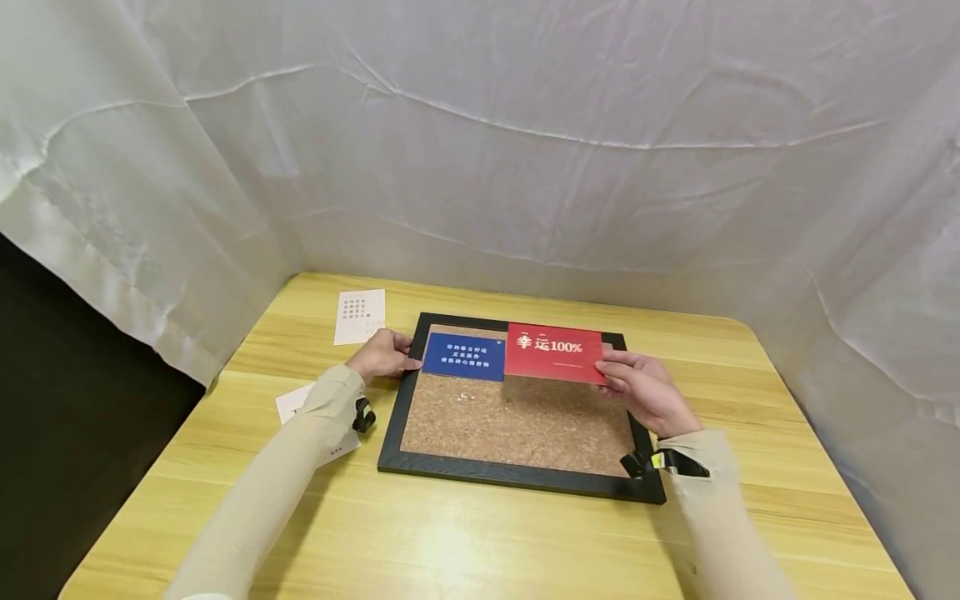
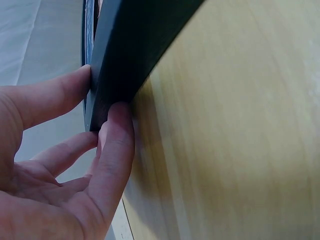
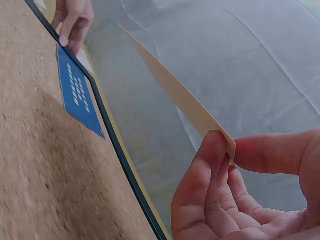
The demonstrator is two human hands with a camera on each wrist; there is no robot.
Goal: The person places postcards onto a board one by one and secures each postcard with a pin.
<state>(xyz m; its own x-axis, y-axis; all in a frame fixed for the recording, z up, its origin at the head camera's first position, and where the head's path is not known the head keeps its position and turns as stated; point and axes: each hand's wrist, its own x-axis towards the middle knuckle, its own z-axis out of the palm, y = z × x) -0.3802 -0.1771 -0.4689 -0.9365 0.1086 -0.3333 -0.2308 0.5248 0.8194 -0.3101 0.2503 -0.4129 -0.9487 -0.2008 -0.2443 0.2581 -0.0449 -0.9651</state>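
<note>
While the cork board (image 1: 517,421) lies flat on the desk (image 1: 480,533), I note the right hand (image 1: 645,392) pinching the red card (image 1: 553,352) by its right edge, thumb against fingers (image 3: 210,170), the card raised over the board's top right part. Left hand (image 1: 384,354) grips the board's black frame (image 2: 120,55) at the left side, thumb on top, fingers under the edge. Blue card (image 1: 464,357) lies on the cork at the top left, just beside the red one. Two white cards (image 1: 360,317) lie on the desk left of the board.
</note>
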